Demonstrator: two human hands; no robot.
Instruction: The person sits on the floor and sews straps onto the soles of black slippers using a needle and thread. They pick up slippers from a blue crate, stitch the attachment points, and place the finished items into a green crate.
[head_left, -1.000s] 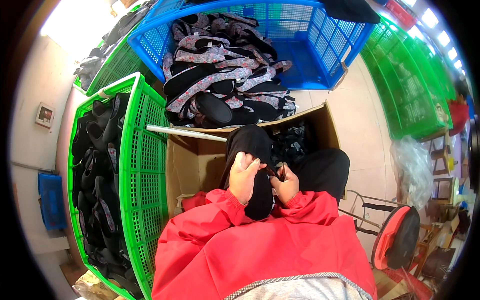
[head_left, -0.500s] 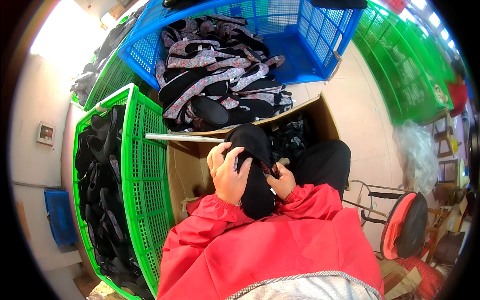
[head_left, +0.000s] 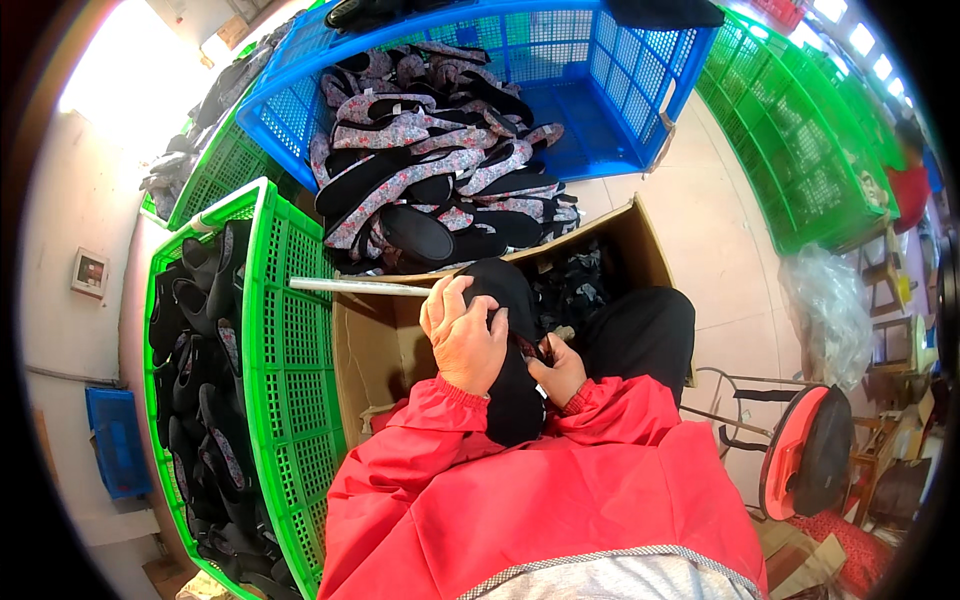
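Observation:
A black shoe point(head_left: 513, 317) with a reddish patterned lining lies over my left thigh, and its outline melts into the black trousers. My left hand point(head_left: 466, 335) curls its fingers over the shoe's left side. At the shoe's opening, my right hand point(head_left: 557, 372) pinches the edge between thumb and fingers; a small white tag shows just below. Exactly what the right fingertips grip is partly hidden. Beyond my knees, a cardboard box point(head_left: 650, 245) holds small dark pieces.
At my left a green crate point(head_left: 295, 350) is full of black shoes. Ahead, floral-and-black shoes point(head_left: 410, 130) heap in a blue crate point(head_left: 600, 150). A pale rod point(head_left: 355, 287) lies across the box's left side. A round-seated stool point(head_left: 800, 450) and green crates point(head_left: 790, 130) stand at right.
My left hand has shifted slightly right and down over the shoe, its fingers curling more. The right hand stays at the shoe's opening with a small shift. The whole view has tilted a little.

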